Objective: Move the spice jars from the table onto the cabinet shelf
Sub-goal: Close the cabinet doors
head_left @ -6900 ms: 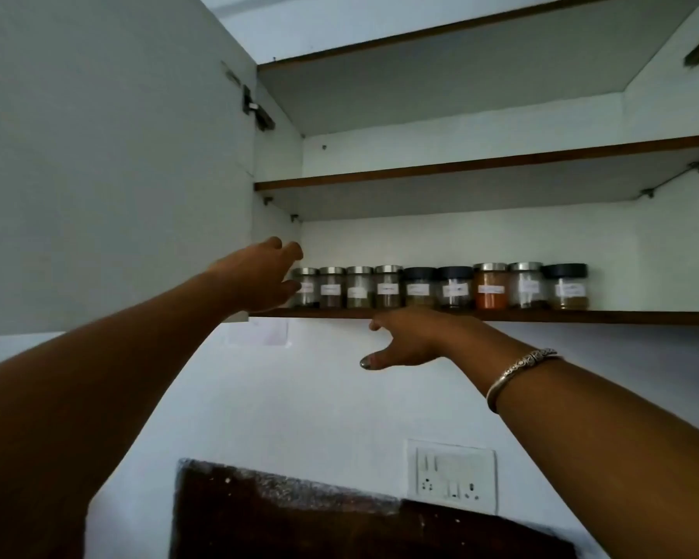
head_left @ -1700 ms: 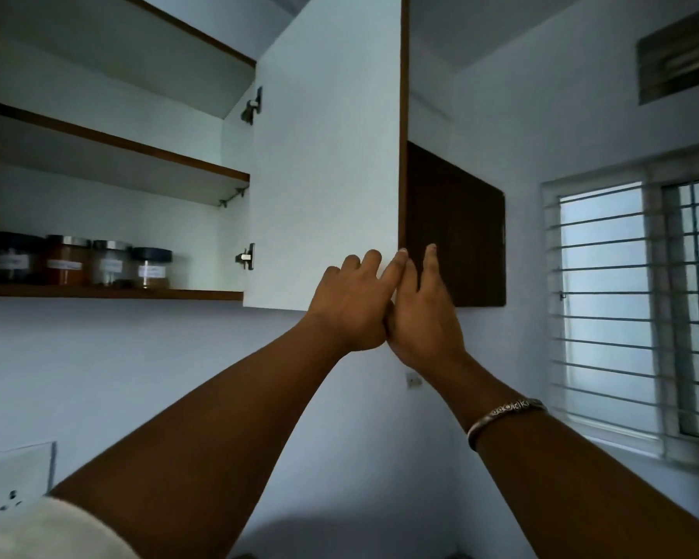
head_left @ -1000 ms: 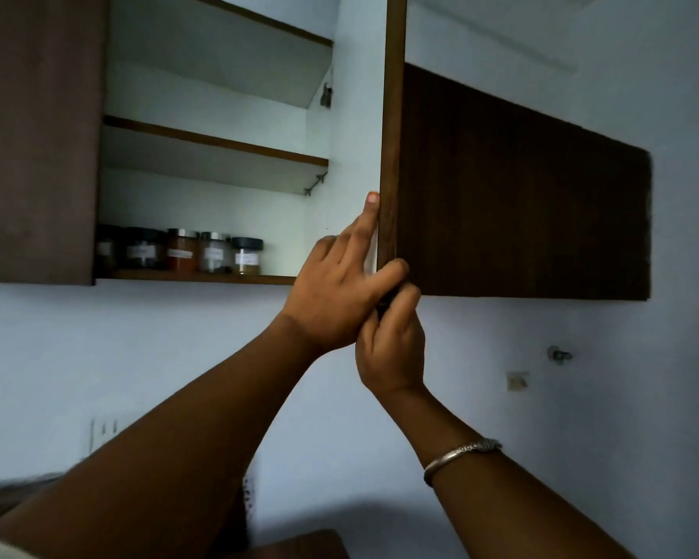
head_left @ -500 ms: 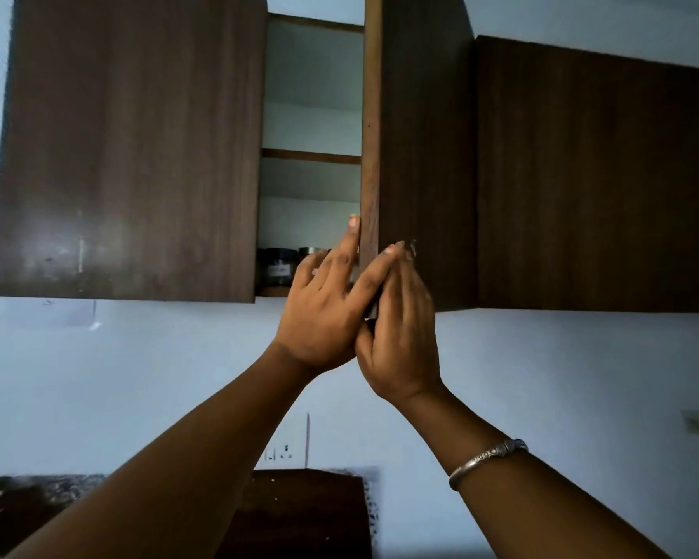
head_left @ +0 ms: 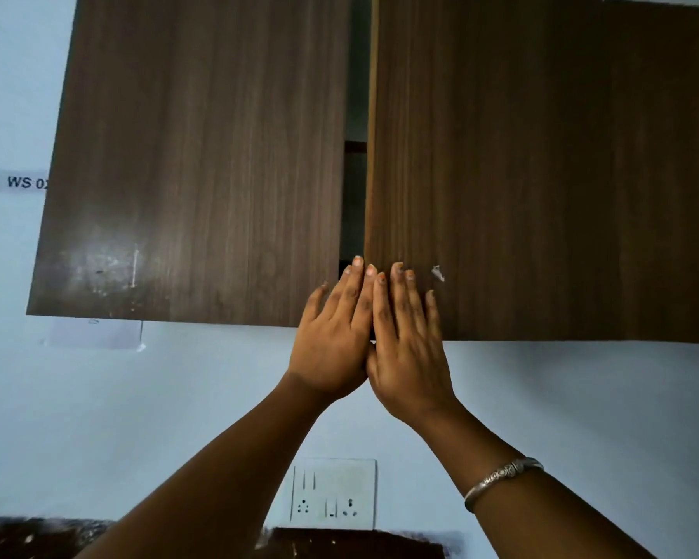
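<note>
A pale blue-white wall [head_left: 178, 397] fills the room behind a wall-hung cabinet in dark wood grain. Low on the wall, a white socket plate [head_left: 333, 494] sits just above a dark, speckled surface [head_left: 360, 544] that runs along the bottom edge of the view. A small label [head_left: 17, 181] reading "WS 0" is stuck to the wall left of the cabinet, partly covered by it, and a sheet of paper [head_left: 97, 334] hangs just under the cabinet's lower left edge.

The left door [head_left: 202, 155] has scuffed, shiny patches near its lower left corner. The right door [head_left: 501, 155] shows its lighter edge strip and stands slightly ajar, so a narrow dark gap [head_left: 354, 94] runs top to bottom between the two doors. Across that gap lies the edge of a cabinet shelf [head_left: 356, 147], a short dark horizontal band.

The spice jars are out of sight behind the doors, so I cannot tell their place, their lean or which way they face.

Both hands are raised, flat and empty, fingers straight and pointing up, touching each other side by side. The left hand [head_left: 331, 340] lies over the left door's lower right corner and the gap. The right hand [head_left: 408, 349] presses on the right door's lower left corner, and a silver bracelet [head_left: 501, 476] circles its wrist.
</note>
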Demonstrator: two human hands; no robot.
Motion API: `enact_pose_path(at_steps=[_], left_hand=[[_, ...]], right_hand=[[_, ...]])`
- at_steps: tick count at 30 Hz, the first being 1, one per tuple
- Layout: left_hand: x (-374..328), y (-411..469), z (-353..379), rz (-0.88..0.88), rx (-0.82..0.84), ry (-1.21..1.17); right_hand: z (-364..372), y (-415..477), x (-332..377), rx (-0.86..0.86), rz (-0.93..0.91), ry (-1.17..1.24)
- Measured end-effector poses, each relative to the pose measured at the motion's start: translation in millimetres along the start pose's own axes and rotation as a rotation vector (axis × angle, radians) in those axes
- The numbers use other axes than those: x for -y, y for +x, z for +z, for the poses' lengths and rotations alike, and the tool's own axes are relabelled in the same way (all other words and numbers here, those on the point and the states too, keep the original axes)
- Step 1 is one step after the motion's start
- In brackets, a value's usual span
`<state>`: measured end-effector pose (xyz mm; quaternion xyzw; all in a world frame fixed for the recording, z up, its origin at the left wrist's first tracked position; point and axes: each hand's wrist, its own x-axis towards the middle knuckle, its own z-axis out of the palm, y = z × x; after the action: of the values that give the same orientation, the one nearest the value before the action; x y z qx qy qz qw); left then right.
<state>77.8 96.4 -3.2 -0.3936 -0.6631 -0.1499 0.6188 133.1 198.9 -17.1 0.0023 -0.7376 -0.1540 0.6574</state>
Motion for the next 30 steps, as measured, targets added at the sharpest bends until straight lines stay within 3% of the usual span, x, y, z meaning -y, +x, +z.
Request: enact_pose_path(at_steps=[8,23,30], left_hand=[[51.8,0.4,68.7,-0.005,0.031,0.089],[77.2,-1.3,134.7,0.052,-0.267,0.241],[74.9,-3.2,126.5,0.033,-0.137,0.257]], right_hand=[[90.0,10.9,7.7,0.035,0.041,-0.108],[162.4,6.1,-4.8,-0.107,0.028,-0.114],[155.8,5.0,-4.5,-0.016,0.029,-0.122]])
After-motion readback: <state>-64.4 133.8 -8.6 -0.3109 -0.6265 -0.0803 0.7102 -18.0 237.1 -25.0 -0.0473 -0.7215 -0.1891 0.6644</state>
